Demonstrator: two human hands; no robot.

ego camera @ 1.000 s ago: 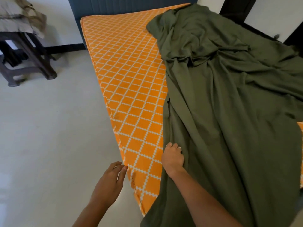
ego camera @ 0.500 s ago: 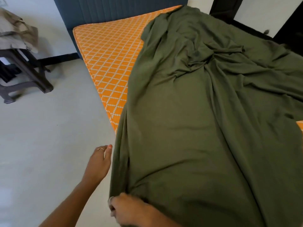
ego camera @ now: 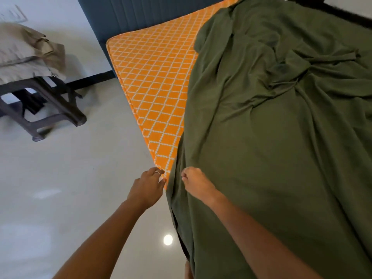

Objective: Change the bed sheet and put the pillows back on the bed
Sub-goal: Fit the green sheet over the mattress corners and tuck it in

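A crumpled dark green sheet (ego camera: 281, 158) covers the right part of the orange diamond-patterned mattress (ego camera: 157, 77), whose left strip lies bare. The sheet's left edge hangs over the mattress side near me. My right hand (ego camera: 196, 183) rests on that edge with its fingers curled into the fabric, gripping it. Just to its left, my left hand (ego camera: 148, 186) touches the bare mattress edge with its fingertips and holds nothing. Beige pillows (ego camera: 24, 55) lie stacked on a dark stool (ego camera: 52, 109) at the far left.
A dark blue headboard (ego camera: 141, 15) stands at the top of the bed against a white wall. Glossy pale floor (ego camera: 70, 188) runs along the bed's left side between me and the stool.
The green sheet has been pulled left over more of the mattress. My right hand has moved from near my body forward along the sheet's edge, and my left hand has come to the mattress edge.
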